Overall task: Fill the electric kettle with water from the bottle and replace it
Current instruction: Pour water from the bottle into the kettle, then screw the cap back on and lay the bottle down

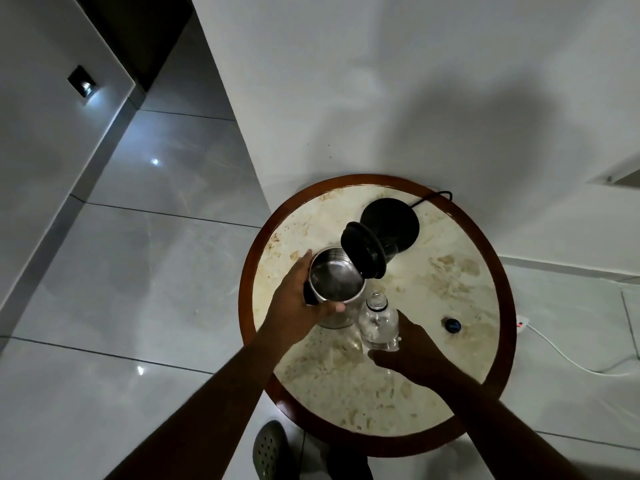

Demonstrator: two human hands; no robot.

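Head view: a round table (pixel 450 282) with a pale marbled top and a brown rim stands against a white wall. The kettle (pixel 334 280), a steel one, is over the left middle of the top, off its base (pixel 391 220). The black, round base lies behind the kettle near the wall. A cord (pixel 433 195) runs off the back of the base. The kettle's black lid (pixel 362 251) is flipped up on the far side, so the bare metal inside shows. Whether the kettle stands on the top or is lifted clear, I cannot tell.

The left hand (pixel 298 299) grips the kettle on its left side at the dark handle. The thumb lies across the near wall and the fingers reach up past the rim.

The bottle (pixel 377 322) is clear plastic, upright and uncapped, just beside the kettle on its right. The right hand (pixel 412 355) holds the bottle low down, with fingers curled round its lower part. The two hands are apart, each clamped on its own thing.

A blue cap (pixel 452 324) lies on the top to the right of the bottle, well apart from it.

On the tiled floor to the right are a power strip (pixel 522 322) and a white cable (pixel 561 355). A grey shoe (pixel 270 448) with holes shows at the bottom edge. A small light (pixel 83 86) glows low on the left wall.
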